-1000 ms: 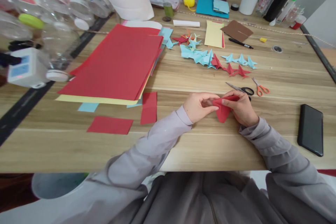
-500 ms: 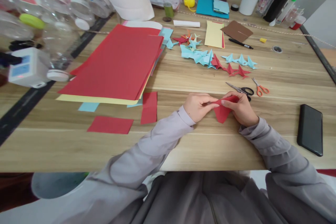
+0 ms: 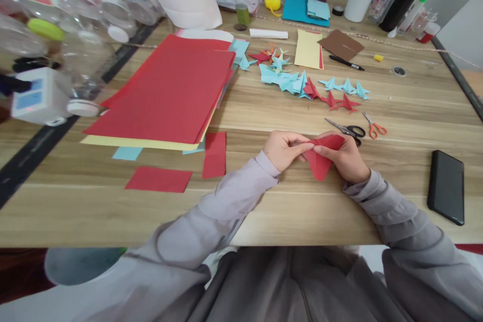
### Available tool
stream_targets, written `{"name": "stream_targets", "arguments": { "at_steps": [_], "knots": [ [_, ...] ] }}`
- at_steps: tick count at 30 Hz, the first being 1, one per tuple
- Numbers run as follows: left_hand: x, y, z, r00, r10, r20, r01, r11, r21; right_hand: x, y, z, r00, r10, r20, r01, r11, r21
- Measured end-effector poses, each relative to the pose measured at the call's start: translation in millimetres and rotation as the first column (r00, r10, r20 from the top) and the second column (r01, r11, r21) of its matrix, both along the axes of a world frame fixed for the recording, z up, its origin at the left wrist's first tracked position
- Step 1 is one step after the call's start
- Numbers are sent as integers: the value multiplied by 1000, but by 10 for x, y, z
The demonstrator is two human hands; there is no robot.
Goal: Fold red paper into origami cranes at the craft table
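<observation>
A folded piece of red paper lies between both hands at the near middle of the wooden table. My left hand pinches its left corner with curled fingers. My right hand holds its right side, thumb pressed on the top fold. The paper's lower point rests toward the table. Just behind my right hand lie black-handled scissors and orange-handled scissors.
A stack of large red sheets covers the left middle, with red scraps in front. Several folded blue and red paper figures lie behind the hands. A black phone sits at the right. Plastic bottles crowd the far left.
Both hands have shifted slightly on the red paper, with the right thumb sliding left along the top fold. The paper has tilted a little; nothing else moved.
</observation>
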State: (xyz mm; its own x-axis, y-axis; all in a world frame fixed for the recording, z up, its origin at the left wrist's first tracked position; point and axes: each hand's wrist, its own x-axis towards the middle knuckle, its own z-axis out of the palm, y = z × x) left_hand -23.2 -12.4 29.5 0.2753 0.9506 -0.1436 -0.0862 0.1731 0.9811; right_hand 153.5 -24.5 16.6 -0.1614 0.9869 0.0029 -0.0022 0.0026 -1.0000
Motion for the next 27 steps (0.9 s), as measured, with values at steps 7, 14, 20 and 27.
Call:
{"name": "stream_targets", "arguments": {
  "at_steps": [7, 14, 20, 27],
  "knots": [
    [19, 4, -30, 999, 2, 40, 0, 999, -46, -28, -1, 6, 1000, -23, -13, 23, 1000, -8],
    [10, -5, 1, 998, -39, 47, 43, 995, -85, -4, 7, -51, 997, -57, -60, 54, 997, -48],
    [24, -24, -5, 999, -4, 39, 6, 1000, -31, -8, 5, -38, 997, -59, -54, 57, 997, -46],
    [30, -33, -15, 1000, -3, -5, 3, 1000, -9, -24, -4, -27, 998, -58, -35, 57, 997, -54]
  ]
}}
